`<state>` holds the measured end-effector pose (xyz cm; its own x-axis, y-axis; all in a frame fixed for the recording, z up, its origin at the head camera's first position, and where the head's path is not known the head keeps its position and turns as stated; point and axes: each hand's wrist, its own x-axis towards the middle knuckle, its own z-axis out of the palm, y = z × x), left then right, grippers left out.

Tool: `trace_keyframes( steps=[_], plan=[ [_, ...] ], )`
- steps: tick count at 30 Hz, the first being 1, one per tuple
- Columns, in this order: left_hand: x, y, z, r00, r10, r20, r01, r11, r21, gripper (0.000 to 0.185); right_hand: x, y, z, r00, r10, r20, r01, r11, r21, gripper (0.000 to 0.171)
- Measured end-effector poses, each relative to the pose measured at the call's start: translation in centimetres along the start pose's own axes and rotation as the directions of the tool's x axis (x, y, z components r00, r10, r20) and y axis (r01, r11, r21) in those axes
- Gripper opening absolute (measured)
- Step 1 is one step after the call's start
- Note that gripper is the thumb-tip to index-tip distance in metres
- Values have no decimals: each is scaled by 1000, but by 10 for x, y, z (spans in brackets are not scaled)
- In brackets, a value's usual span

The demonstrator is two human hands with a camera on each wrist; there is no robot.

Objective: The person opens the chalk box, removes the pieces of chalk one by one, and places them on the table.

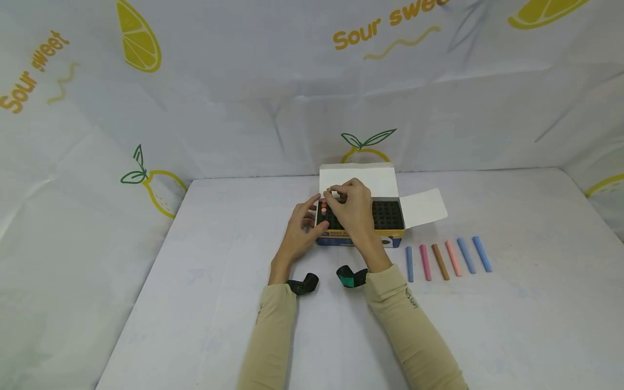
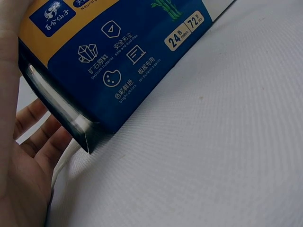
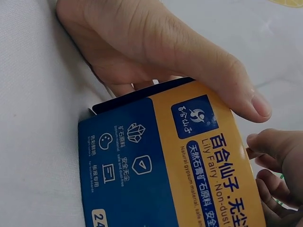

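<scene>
An open blue and yellow chalk box (image 1: 385, 234) stands mid-table, with a dark grid tray inside and its white lid folded back. My left hand (image 1: 306, 219) grips the box's left end, thumb on the front face (image 3: 165, 165) and fingers behind the side (image 2: 123, 71). Over the tray's left part, my right hand (image 1: 337, 194) pinches a yellowish chalk stick (image 1: 329, 190) at its fingertips. A few pink and orange chalk ends (image 1: 323, 206) stand in the tray's left cells. In the right wrist view, the left hand (image 3: 156, 52) lies across the box's top edge.
Several chalk sticks (image 1: 446, 259), blue, pink, brown and light blue, lie in a row on the white table (image 1: 219, 260) right of the box. The box's side flap (image 1: 424, 207) sticks out to the right. A lemon-print cloth backdrop (image 1: 244, 97) surrounds the table.
</scene>
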<state>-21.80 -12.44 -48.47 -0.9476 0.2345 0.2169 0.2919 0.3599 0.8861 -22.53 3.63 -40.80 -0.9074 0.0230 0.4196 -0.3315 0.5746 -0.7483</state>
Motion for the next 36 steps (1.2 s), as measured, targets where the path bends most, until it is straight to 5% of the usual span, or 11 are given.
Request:
trace_keyframes(
  steps=[20,36],
  plan=[
    [0,1,0,1000,-7,-6,7,1000,-2,101,7,-18,-22,994,-55,-94,67,990,121,17],
    [1,1,0,1000,-6,-4,6,1000,12,102,-4,-24,-59,986,-80,-150,94,991,91,12]
  ],
)
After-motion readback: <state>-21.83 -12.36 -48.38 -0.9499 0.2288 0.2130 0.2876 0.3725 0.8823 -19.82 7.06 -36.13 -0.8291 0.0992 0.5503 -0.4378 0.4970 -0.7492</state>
